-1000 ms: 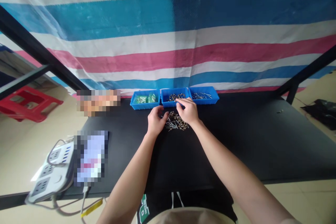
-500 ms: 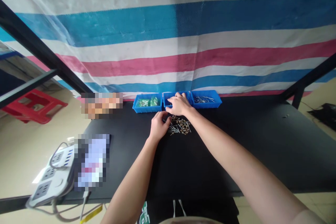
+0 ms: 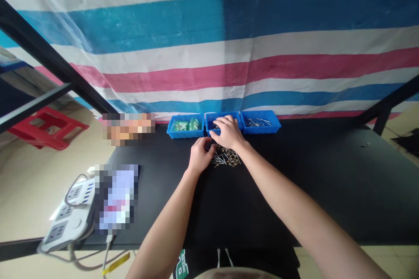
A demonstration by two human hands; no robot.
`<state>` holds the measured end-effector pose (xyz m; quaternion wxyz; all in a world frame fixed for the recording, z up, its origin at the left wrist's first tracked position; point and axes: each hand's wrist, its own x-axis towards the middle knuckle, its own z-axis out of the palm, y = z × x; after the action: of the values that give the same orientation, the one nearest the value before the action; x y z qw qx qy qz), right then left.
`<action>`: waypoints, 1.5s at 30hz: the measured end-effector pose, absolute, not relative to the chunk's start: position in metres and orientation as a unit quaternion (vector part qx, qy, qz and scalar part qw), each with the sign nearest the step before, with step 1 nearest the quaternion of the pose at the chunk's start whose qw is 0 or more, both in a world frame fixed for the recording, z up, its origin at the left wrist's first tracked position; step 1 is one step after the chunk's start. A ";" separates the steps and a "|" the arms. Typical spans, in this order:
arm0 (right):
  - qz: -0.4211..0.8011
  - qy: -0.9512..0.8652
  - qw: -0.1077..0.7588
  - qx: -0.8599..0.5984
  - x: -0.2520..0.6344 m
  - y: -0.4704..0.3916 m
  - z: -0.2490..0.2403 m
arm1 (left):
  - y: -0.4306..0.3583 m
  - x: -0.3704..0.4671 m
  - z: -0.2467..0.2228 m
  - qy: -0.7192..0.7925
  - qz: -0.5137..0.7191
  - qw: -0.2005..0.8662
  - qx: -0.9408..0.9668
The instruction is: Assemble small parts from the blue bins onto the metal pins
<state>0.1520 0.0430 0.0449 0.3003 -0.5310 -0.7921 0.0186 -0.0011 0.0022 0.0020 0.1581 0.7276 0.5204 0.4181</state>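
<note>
A loose pile of long silver screws or nails with brownish heads (image 3: 231,158) lies on the black tabletop (image 3: 157,152). At the pile's left edge is my left hand (image 3: 199,157), its thumb and curled fingers apart around a gap. My right hand (image 3: 227,133) reaches over the front of the middle blue bin (image 3: 240,117), thumb spread from the bent fingers. Its fingertips lie inside the bin, where small dark pieces show beside them. Whether anything tiny is under either hand is hidden.
A blue bin (image 3: 172,130) with green-wrapped pale pieces stands left of the middle one. The right blue bin (image 3: 275,127) holds thin silver pieces. A power strip (image 3: 70,222) with cables lies at the table's left edge, near a red stool (image 3: 49,128). Striped sheeting hangs behind.
The view has shifted slightly. My right hand has lowered a little toward the front of the middle bin, uncovering part of its inside. My left hand stays by the pile.
</note>
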 end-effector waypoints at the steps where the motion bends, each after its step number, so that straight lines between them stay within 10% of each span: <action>1: 0.021 -0.781 0.331 -0.529 0.153 0.035 0.040 | 0.002 -0.001 0.002 0.523 0.419 0.159 0.726; 45: 0.144 -0.759 0.295 -0.563 0.176 -0.007 -0.005 | -0.001 0.002 -0.002 0.563 0.350 0.141 0.736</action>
<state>0.1763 -0.0073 -0.0049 0.2948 -0.5627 -0.7588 0.1437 0.0018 -0.0013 -0.0023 0.1413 0.7355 0.5625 0.3501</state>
